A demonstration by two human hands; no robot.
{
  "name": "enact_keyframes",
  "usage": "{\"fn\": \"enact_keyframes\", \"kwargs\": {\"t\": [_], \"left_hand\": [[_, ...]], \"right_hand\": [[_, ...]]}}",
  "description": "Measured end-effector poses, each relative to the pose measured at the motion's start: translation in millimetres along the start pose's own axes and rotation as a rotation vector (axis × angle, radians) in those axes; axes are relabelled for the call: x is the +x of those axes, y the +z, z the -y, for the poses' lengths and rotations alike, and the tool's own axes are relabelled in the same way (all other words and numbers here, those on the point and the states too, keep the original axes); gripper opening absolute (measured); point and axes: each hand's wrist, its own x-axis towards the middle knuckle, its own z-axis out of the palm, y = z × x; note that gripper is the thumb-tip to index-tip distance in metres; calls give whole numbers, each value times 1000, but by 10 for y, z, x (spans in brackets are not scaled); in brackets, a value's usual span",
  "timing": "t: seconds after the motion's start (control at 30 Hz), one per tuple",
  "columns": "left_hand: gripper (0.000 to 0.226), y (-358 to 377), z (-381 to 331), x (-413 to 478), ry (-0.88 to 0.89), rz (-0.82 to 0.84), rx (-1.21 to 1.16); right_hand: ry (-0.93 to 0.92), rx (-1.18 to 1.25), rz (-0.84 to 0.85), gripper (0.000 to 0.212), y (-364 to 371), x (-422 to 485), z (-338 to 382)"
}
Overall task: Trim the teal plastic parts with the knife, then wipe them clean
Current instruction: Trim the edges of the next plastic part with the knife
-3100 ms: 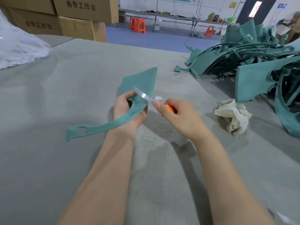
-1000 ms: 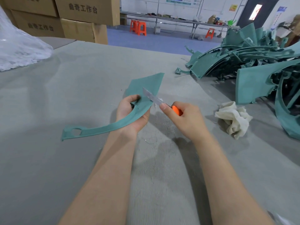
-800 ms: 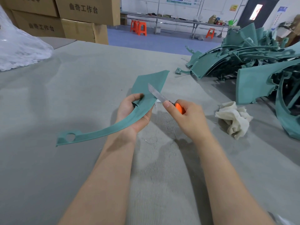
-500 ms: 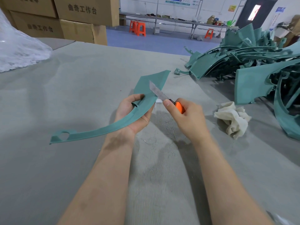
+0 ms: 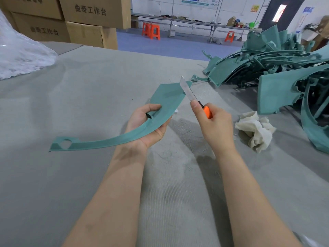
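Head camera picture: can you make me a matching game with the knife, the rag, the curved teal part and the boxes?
1 knife
2 rag
3 curved teal part
4 cardboard boxes

A held in the left hand
B crumpled on the table
C held in the right hand
D stacked at the back left

Pairs: 1-C, 2-B, 3-A, 4-D.

The single camera sits on my head and looks forward and down, wide-angled. My bare forearms (image 5: 114, 193) run up from the bottom edge, close to the lens, and my left hand (image 5: 146, 125) and right hand (image 5: 215, 125) sit near mid-frame. Beyond them the grey felt-covered table (image 5: 89, 90) stretches away. Stacked brown cardboard boxes (image 5: 92, 16) stand at the top left, and the far room's blue floor (image 5: 169, 45) lies along the top edge.
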Motion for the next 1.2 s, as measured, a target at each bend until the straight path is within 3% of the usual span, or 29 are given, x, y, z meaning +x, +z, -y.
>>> {"fn": "enact_keyframes", "kwargs": {"t": [0.4,0.57,0.83,1.2], "left_hand": [[12,-6,-9,2,0,-22,24],[10,-13,-9,21,7,-45,-17],[17,-11,-37,0,-4,-37,-140],[17,9,-27,-19,-7,-29,-88]], "right_hand": [[96,-97,-113,62,-81,60,-53],[30,0,-71,60,-89,19,-21],[-127,67,198,60,-6,-66,58],[-108,28,149,60,28,-59,22]]}}
